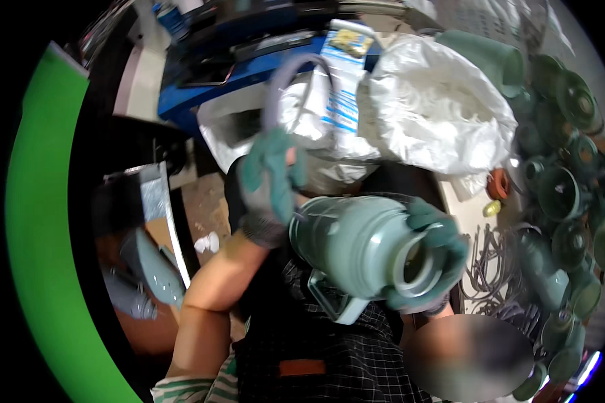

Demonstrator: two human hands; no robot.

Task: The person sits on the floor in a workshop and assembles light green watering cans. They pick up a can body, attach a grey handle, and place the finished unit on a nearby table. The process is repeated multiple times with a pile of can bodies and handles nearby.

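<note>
A pale green plastic jug body (346,232) with a side handle lies tilted in front of my apron. Its round open neck faces right. My right hand (444,252), in a green-and-grey work glove, is wrapped round the neck end. Raised beyond the jug's left end is my gloved left hand (272,174), its fingers closed round the lower part of a grey-purple curved handle strip (275,97). The strip arches up and away, over the white bags, and is blurred by motion. Its far end is hard to make out.
White plastic sacks (444,107) stand ahead, below a blue bench (188,97). Many green jug bodies (558,191) are stacked at the right. Several grey curved strips (487,269) lie on a pale surface beside them. A box with green and grey parts (151,269) is at left.
</note>
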